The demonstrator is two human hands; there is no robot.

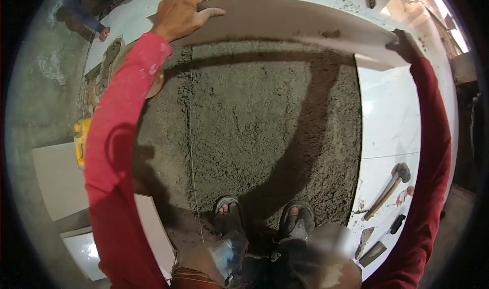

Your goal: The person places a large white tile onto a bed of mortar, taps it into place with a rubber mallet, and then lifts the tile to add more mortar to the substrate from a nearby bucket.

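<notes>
Both my hands hold a large floor tile (285, 21) by its two ends, tilted up at the far edge of a rough grey mortar bed (254, 115). Its dull grey-brown face is turned toward me. My left hand (183, 15) is closed over the tile's upper left corner, fingers and thumb pointing right. At the other end, my right hand (406, 45) grips the tile, dark in shadow with its fingers partly hidden. A thin string line (191, 136) runs along the left part of the bed. My sandalled feet stand at the bed's near side.
White laid tiles (389, 110) border the bed at right. On them lie a mallet (389, 189), a black-handled item (397, 224) and small flat pieces. At left are a mortar-smeared basin (113, 54), a yellow jug (80, 141) and loose tiles (61, 177). Another person's hand (104, 33) rests far left.
</notes>
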